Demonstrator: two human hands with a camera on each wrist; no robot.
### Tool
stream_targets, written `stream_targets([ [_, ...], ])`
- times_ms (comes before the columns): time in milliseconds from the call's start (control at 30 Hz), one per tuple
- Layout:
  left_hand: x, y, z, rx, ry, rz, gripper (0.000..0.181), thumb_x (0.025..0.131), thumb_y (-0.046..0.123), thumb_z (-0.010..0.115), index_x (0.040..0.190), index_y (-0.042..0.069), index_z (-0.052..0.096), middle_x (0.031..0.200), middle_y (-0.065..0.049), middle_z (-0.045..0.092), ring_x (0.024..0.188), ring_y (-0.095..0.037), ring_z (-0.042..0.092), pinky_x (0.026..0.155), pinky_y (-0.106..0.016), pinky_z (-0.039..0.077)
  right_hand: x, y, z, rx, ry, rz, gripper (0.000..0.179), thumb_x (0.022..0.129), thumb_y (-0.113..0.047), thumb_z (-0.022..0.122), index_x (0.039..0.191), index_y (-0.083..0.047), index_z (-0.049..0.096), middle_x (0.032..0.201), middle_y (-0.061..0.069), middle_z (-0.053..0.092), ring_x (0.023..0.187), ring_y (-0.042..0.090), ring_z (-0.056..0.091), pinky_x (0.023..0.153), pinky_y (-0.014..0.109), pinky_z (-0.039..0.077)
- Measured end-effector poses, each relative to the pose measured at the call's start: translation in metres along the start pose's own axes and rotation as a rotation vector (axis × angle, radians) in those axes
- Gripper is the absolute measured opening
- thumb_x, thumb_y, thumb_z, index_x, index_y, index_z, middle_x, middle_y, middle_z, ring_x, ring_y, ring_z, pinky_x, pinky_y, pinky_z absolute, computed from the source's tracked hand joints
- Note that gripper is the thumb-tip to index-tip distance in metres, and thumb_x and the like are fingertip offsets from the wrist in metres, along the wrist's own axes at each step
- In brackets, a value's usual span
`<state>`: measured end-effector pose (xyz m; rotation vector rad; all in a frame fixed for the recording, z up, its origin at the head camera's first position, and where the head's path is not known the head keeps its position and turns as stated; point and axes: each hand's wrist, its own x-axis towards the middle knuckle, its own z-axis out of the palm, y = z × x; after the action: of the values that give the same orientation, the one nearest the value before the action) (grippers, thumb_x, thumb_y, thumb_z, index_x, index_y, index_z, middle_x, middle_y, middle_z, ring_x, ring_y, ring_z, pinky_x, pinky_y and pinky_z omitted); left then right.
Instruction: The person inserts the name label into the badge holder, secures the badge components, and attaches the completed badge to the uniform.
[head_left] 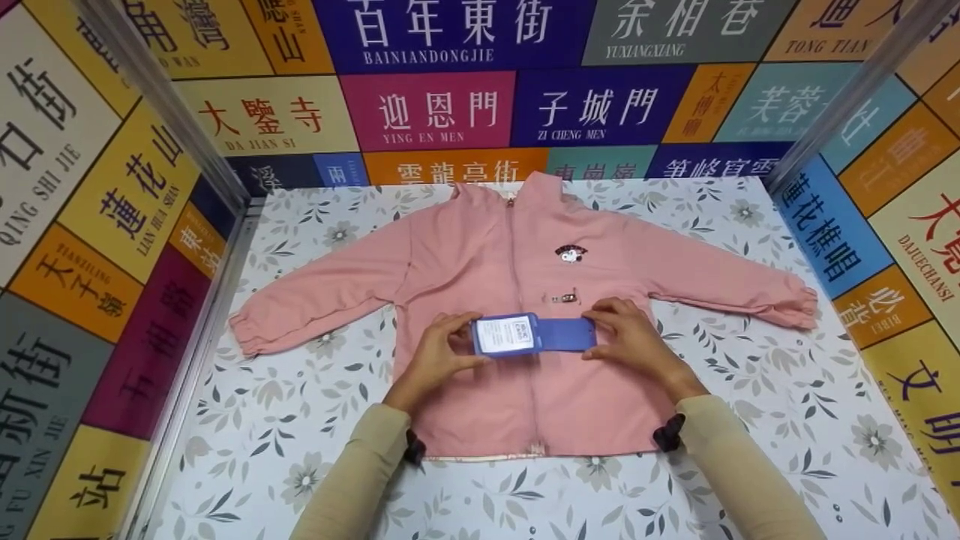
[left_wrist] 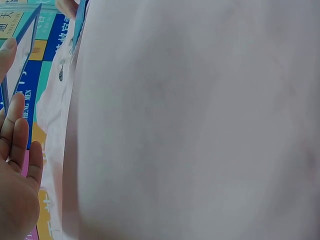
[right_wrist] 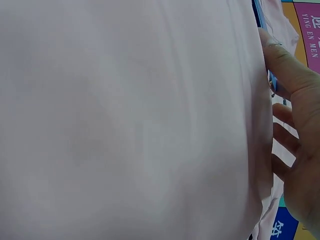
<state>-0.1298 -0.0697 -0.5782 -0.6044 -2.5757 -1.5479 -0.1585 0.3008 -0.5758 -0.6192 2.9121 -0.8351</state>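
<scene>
While two grips hold one case, one jacket lies beneath.

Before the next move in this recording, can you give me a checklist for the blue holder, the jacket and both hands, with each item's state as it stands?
1. Left grip on the holder: ok, at the end with the white card.
2. Right grip on the blue holder: ok, at its plain blue end.
3. White card facing up: ok, its printed side shows in the head view.
4. Jacket laid out: ok, front up, sleeves spread.
5. Metal clip in either grip: not ok, neither holds it.
6. Metal clip fastened to the jacket: cannot tell, too small.
</scene>
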Motion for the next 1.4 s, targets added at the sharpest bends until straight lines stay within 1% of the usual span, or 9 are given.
stream_targets([
  [167, 0.0, -0.001, 0.0, -0.01, -0.002, 0.004, 0.073, 0.065, 0.024, 0.093, 0.13, 0.01, 0.064, 0.095, -0.006, 0.07, 0.091, -0.02, 0.056, 0.083, -0.038, 0.058, 0.0, -0.001, -0.003, 0.019, 0.008, 0.009, 0.079, 0.064, -0.047, 0.089, 0.132, -0.014, 0.064, 0.136, 0.008, 0.056, 0.127, 0.029, 0.045, 0.11, 0.054, 0.032],
  [267, -0.001, -0.001, 0.0, -0.031, -0.003, -0.001, 0.072, 0.065, 0.023, 0.093, 0.13, 0.01, 0.064, 0.095, -0.006, 0.069, 0.092, -0.022, 0.056, 0.084, -0.039, 0.058, 0.001, -0.003, -0.007, 0.042, 0.004, 0.023, 0.082, 0.064, -0.046, 0.09, 0.133, -0.013, 0.063, 0.136, 0.009, 0.055, 0.127, 0.029, 0.044, 0.111, 0.054, 0.032],
  [433, -0.001, 0.0, -0.002, -0.046, -0.006, -0.017, 0.073, 0.065, 0.017, 0.093, 0.131, 0.007, 0.063, 0.095, -0.007, 0.068, 0.094, -0.028, 0.057, 0.085, -0.042, 0.057, 0.003, -0.006, -0.017, 0.031, 0.023, -0.008, 0.081, 0.064, -0.042, 0.091, 0.131, -0.007, 0.063, 0.133, 0.011, 0.057, 0.125, 0.031, 0.047, 0.109, 0.054, 0.035],
  [567, -0.001, 0.001, -0.002, -0.033, -0.013, -0.032, 0.073, 0.066, 0.016, 0.092, 0.132, 0.009, 0.063, 0.097, -0.007, 0.068, 0.094, -0.029, 0.058, 0.085, -0.042, 0.057, 0.006, -0.01, -0.027, 0.041, 0.056, -0.036, 0.078, 0.064, -0.037, 0.092, 0.129, -0.004, 0.064, 0.131, 0.013, 0.058, 0.122, 0.032, 0.048, 0.107, 0.051, 0.038],
  [767, 0.0, 0.0, -0.002, -0.019, -0.01, -0.021, 0.073, 0.066, 0.017, 0.092, 0.132, 0.009, 0.063, 0.097, -0.007, 0.068, 0.093, -0.028, 0.057, 0.084, -0.039, 0.056, 0.007, -0.014, -0.035, 0.06, 0.08, -0.03, 0.075, 0.065, -0.034, 0.092, 0.129, -0.005, 0.063, 0.132, 0.013, 0.056, 0.123, 0.032, 0.047, 0.106, 0.054, 0.04],
  [900, 0.0, 0.001, -0.002, -0.018, -0.011, -0.014, 0.074, 0.065, 0.016, 0.092, 0.132, 0.008, 0.063, 0.097, -0.008, 0.069, 0.093, -0.029, 0.057, 0.084, -0.039, 0.057, 0.006, -0.014, -0.037, 0.052, 0.081, -0.018, 0.075, 0.066, -0.036, 0.092, 0.128, -0.006, 0.063, 0.133, 0.013, 0.056, 0.124, 0.032, 0.048, 0.107, 0.054, 0.04],
  [1100, 0.0, 0.0, -0.002, -0.04, -0.016, -0.026, 0.073, 0.064, 0.014, 0.093, 0.131, 0.008, 0.063, 0.097, -0.009, 0.068, 0.094, -0.033, 0.058, 0.085, -0.044, 0.057, 0.005, -0.017, -0.04, 0.071, 0.106, -0.017, 0.074, 0.067, -0.038, 0.09, 0.128, -0.006, 0.063, 0.133, 0.012, 0.056, 0.124, 0.032, 0.047, 0.106, 0.054, 0.039],
  [1267, 0.001, 0.001, -0.002, -0.032, -0.014, -0.031, 0.073, 0.064, 0.016, 0.093, 0.131, 0.008, 0.063, 0.096, -0.009, 0.067, 0.094, -0.032, 0.059, 0.086, -0.041, 0.058, 0.004, -0.024, -0.045, 0.091, 0.124, -0.039, 0.073, 0.067, -0.04, 0.09, 0.128, -0.009, 0.064, 0.133, 0.011, 0.056, 0.125, 0.031, 0.047, 0.107, 0.053, 0.038],
  [1400, 0.0, 0.002, -0.001, -0.027, -0.006, -0.019, 0.073, 0.065, 0.016, 0.092, 0.131, 0.006, 0.063, 0.096, -0.008, 0.067, 0.093, -0.032, 0.058, 0.085, -0.041, 0.058, 0.003, -0.029, -0.047, 0.089, 0.123, -0.056, 0.074, 0.067, -0.043, 0.089, 0.13, -0.011, 0.063, 0.134, 0.009, 0.056, 0.125, 0.03, 0.047, 0.107, 0.053, 0.038],
])
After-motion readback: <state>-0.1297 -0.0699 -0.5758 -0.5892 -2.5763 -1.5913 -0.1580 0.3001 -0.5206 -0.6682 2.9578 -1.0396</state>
